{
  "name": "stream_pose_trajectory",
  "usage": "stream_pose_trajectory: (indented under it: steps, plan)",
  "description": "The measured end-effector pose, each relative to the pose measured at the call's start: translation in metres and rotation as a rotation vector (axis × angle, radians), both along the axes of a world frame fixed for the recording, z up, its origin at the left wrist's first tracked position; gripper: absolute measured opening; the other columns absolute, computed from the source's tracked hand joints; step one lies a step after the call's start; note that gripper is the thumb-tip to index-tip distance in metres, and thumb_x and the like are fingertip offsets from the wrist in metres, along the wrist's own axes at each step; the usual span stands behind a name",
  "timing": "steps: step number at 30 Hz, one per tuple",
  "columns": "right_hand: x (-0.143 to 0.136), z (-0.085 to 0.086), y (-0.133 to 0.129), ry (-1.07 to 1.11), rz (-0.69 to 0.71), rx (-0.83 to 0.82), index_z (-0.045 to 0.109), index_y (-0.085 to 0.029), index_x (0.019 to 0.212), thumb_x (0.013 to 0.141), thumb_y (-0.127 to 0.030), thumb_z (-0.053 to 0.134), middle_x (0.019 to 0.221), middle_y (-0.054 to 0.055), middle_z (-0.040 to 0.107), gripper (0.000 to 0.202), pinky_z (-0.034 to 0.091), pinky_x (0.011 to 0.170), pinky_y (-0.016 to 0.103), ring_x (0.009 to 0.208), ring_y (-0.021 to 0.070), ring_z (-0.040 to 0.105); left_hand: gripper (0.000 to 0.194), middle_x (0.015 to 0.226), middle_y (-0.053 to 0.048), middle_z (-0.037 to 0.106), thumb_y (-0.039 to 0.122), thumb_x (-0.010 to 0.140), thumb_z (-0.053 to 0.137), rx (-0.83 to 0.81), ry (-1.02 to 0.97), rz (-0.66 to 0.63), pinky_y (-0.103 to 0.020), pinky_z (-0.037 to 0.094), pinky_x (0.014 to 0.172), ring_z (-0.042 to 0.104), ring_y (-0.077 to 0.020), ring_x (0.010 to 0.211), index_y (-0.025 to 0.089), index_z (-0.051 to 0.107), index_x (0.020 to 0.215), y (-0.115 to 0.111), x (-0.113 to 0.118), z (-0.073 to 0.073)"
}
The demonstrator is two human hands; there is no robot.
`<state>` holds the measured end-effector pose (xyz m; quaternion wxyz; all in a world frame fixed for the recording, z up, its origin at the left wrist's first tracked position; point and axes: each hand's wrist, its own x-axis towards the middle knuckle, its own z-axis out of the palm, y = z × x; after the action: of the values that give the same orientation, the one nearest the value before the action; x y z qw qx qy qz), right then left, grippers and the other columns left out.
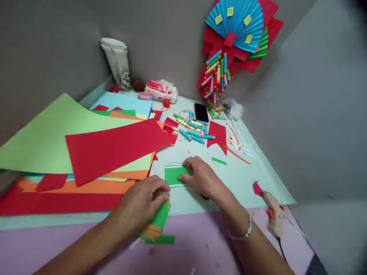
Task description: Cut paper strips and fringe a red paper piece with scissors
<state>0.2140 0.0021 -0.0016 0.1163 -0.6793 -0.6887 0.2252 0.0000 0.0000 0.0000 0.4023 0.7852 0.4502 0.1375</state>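
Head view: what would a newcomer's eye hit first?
Probably the blue pleated fan with yellow squares, upper right against the wall, above a cluster of coloured rolls. Next, the big red sheet lying across a light green sheet on the left. Then the two hands near the centre: right hand on a green piece, left hand at green-and-orange pieces.

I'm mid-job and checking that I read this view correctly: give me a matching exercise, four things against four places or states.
1. Phone
2. Glue gun
3. Right hand
4. White cups

A. At back left, by the wall
B. Touching a green rectangle
C. Behind small rolls
D. At right, cord attached

1-C, 2-D, 3-B, 4-A
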Motion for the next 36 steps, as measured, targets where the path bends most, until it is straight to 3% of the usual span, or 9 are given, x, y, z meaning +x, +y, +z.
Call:
stream_pose_trajectory:
  steps: [11, 36]
  plan:
    - [-0.004, 0.004, 0.010, -0.004, 0.023, -0.032, 0.060, -0.021, 0.097, 0.074, -0.033, 0.074, 0.095, 0.002, 0.058, 0.030, 0.036, 0.067, 0.027, 0.078, 0.0165, 0.053, 0.020, 0.085, -0.002, 0.067, 0.036, 0.087, 0.052, 0.030, -0.129, 0.112, -0.026, 0.045, 0.061, 0.061, -0.0184, 0.076, 0.023, 0.066, 0.083, -0.001, -0.001, 0.005]
    - [-0.002, 0.006, 0.013, 0.033, 0.027, -0.063, 0.057, -0.021, 0.087, 0.069, -0.035, 0.078, 0.091, 0.001, 0.056, 0.030, 0.035, 0.062, 0.025, 0.073, 0.0152, 0.051, 0.021, 0.083, -0.001, 0.069, 0.038, 0.087, 0.052, 0.053, -0.146, 0.100, -0.025, 0.047, 0.061, 0.063, -0.0180, 0.074, 0.024, 0.067, 0.082, -0.002, 0.000, 0.007]
